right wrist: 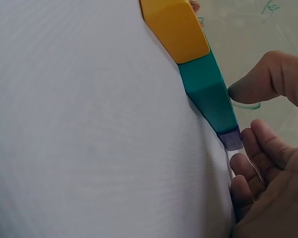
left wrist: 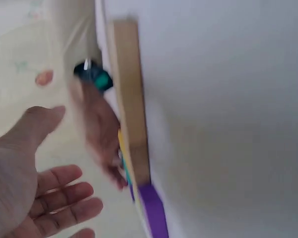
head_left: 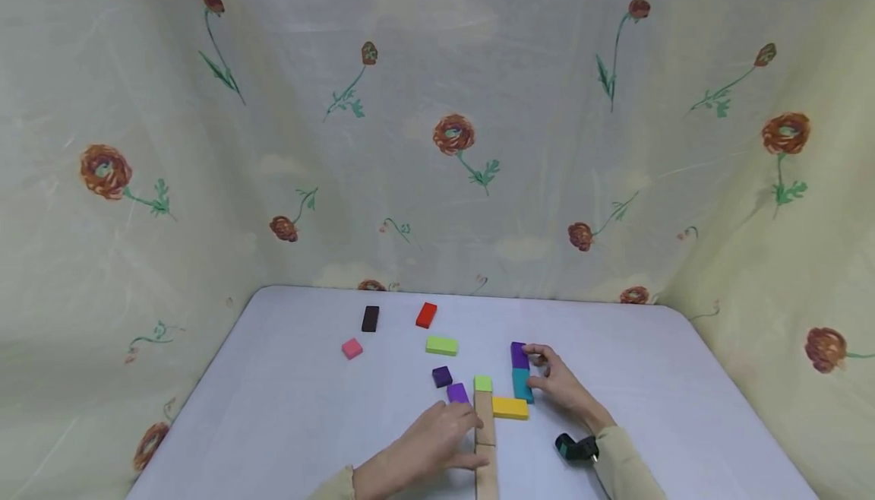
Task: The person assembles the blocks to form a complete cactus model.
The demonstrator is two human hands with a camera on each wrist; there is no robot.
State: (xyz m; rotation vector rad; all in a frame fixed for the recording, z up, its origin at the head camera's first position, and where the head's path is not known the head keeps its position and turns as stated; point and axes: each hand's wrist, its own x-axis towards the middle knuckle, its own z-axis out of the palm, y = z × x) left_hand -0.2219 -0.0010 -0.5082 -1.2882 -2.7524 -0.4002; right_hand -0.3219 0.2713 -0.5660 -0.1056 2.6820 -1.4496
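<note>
The right hand (head_left: 560, 382) pinches the purple block (head_left: 519, 355), fingers (right wrist: 260, 136) curled on its end, just beyond the teal block (head_left: 522, 384) on the desk (head_left: 287, 409). The left hand (head_left: 427, 447) lies flat, fingers apart, touching the wooden bar (head_left: 485, 439) beside a yellow block (head_left: 510, 407).

No text, label, brand, number or sign can be read in any view. The coloured blocks on the worktop (head_left: 287, 378) are plain, and the backdrop cloth (head_left: 437, 105) carries only printed flowers.
</note>
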